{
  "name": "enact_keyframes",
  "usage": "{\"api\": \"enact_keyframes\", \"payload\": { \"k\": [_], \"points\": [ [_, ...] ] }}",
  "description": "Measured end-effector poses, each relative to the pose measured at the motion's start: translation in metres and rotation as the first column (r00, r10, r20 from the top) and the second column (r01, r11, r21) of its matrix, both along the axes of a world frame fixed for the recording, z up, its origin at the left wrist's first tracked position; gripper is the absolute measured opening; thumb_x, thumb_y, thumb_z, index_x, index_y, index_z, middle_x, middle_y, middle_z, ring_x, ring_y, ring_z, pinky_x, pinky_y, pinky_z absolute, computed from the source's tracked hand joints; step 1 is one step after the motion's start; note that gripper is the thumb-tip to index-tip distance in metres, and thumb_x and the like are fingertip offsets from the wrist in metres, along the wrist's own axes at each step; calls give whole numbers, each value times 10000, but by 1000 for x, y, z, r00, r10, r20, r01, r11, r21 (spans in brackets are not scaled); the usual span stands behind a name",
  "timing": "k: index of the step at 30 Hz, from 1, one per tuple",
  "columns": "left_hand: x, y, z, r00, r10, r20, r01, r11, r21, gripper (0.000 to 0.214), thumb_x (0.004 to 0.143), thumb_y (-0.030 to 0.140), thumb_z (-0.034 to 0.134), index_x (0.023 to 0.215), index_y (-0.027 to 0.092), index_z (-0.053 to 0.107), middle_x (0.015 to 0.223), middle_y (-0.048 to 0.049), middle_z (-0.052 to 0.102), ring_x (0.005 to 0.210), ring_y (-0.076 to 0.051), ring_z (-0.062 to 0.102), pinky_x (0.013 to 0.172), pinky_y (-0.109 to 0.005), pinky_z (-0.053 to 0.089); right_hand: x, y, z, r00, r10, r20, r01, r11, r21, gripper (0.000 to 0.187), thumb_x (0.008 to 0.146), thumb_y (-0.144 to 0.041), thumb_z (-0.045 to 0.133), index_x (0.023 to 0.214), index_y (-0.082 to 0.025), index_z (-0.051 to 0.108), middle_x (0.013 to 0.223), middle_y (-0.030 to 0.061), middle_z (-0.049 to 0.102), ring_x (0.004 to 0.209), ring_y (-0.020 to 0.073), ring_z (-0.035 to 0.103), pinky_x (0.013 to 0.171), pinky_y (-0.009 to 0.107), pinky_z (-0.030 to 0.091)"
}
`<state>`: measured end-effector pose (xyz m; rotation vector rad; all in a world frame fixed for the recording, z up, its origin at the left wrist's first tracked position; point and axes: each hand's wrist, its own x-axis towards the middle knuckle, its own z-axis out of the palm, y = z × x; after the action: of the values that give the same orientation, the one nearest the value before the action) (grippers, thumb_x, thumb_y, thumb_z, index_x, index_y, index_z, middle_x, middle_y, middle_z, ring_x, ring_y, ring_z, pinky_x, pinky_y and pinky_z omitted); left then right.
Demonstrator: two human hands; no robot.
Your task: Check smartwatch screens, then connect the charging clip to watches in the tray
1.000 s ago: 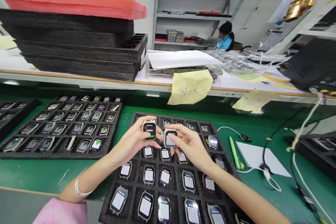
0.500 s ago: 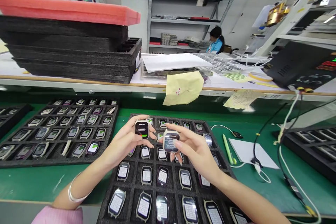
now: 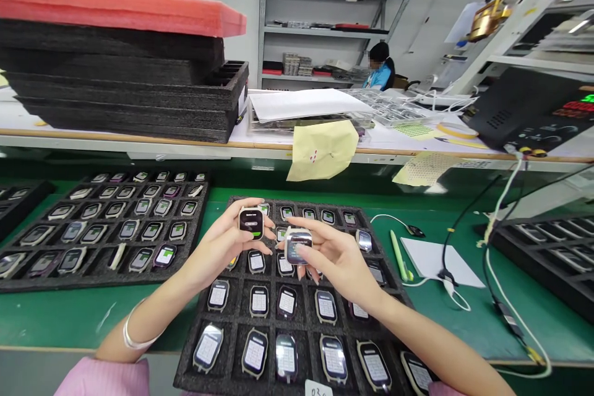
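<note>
My left hand is closed around a smartwatch without a strap, its dark screen lit with a green strip and the thumb on its lower edge. In my right hand is a second strapless smartwatch with lines of text on its screen; the thumb lies on the glass. Both watches are held side by side above a black foam tray. Several more watches sit in the tray's compartments, such as a watch with a white grid on its screen. My hands hide part of the middle rows.
Another foam tray of watches lies on the left, and one more at the right edge. A green pen, white paper and cables lie on the right. Stacked foam trays stand on the shelf. A person sits behind.
The text on the right watch's screen has changed, with my right thumb still on it. The left thumb has shifted slightly. The view has tilted a little, showing a white label at the tray's front.
</note>
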<state>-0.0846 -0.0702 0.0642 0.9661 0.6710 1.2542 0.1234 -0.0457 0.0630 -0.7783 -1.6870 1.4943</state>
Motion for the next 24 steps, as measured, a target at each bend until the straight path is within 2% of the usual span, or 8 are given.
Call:
{"api": "enact_keyframes", "payload": {
  "k": [5,15,19,24],
  "points": [
    [0,2,-1,1000,4,-17,-4,1000,2,395,806,88,490,1194,159,474,1042,-110,618,941,-243,608,769,-374,542,3,2,-1,999,34,-28,-34,999,4,385,886,-257,568,1266,-198,549,878,61,682,555,135,634,408,182,442],
    [0,0,-3,1000,-2,0,2,1000,-12,404,787,95,513,1184,169,506,1030,-109,628,934,-239,606,753,-363,535,-1,1,1,996,-82,27,82,997,-15,307,879,-324,618,1155,-190,603,857,62,708,456,103,541,403,208,441],
    [0,1,-3,1000,-10,-5,10,1000,-13,403,790,103,521,1188,162,503,1027,-114,628,927,-239,607,753,-366,536,3,0,1,998,-56,-12,56,998,-10,336,926,-394,525,1176,-187,612,797,58,683,496,138,591,378,208,419],
    [1,2,-3,1000,-27,-5,27,1000,-17,407,791,86,511,1191,156,493,1012,-112,624,917,-228,601,743,-358,542,5,0,2,999,-39,-20,39,999,-21,337,878,-282,619,1206,-209,593,819,44,683,505,113,588,403,182,432]
  ]
}}
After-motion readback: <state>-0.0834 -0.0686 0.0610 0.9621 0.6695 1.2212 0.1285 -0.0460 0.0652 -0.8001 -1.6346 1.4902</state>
